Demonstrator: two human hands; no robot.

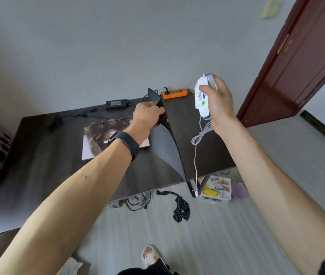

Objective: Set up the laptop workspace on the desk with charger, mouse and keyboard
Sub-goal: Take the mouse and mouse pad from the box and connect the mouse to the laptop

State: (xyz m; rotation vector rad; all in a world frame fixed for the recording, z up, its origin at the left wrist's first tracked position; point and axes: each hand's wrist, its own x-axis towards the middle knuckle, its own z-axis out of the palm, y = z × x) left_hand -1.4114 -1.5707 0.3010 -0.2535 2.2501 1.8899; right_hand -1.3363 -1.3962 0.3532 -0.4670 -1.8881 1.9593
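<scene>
My left hand [147, 116] grips a black mouse pad [169, 143] by its upper part and holds it lifted and bent above the dark desk [44, 155]; its lower end hangs past the desk's front edge. My right hand [220, 102] holds a white wired mouse [201, 98] up in the air, underside facing me, with its pale cable [198, 139] dangling down to the floor. A closed laptop [96, 139] with a picture on its lid lies on the desk behind my left wrist. A black charger brick [117, 103] with its cord rests at the desk's back edge.
An orange power strip [174, 93] lies at the back right corner of the desk with a plug in it. On the floor below sit a white organiser box [217, 188], a dotted black cloth [179, 207] and loose cables [137, 201]. A dark red door frame [296, 56] stands at right.
</scene>
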